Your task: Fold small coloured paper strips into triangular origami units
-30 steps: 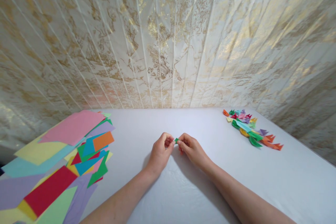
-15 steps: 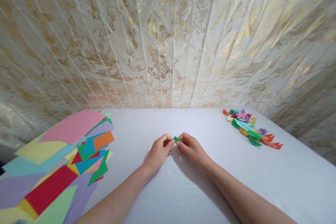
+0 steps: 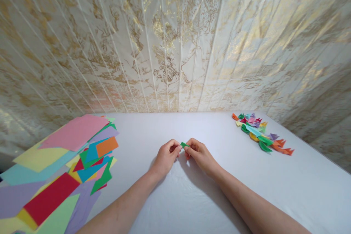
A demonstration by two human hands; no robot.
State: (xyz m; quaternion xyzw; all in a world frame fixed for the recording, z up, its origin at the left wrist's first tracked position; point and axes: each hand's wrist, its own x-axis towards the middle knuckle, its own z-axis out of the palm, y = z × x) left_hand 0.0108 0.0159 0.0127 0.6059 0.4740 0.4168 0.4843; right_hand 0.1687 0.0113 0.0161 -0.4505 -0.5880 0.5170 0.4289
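Note:
A small piece of green paper (image 3: 184, 144), seemingly folded, is pinched between both hands above the middle of the white table (image 3: 175, 193). My left hand (image 3: 166, 156) grips its left end between thumb and fingertips. On the other side, my right hand (image 3: 200, 153) holds the right end with the thumb in front and the index finger curled behind. Only the green upper part shows; the fingers cover the rest.
Coloured paper sheets, such as a pink sheet (image 3: 75, 131) and a red rectangle (image 3: 52, 197), overlap on the left. Several small folded paper pieces (image 3: 255, 131) lie at the back right. A gold-patterned curtain (image 3: 170, 44) hangs behind the table.
The view has shifted very slightly. Both hands keep their pinch on the green paper, with almost no visible movement.

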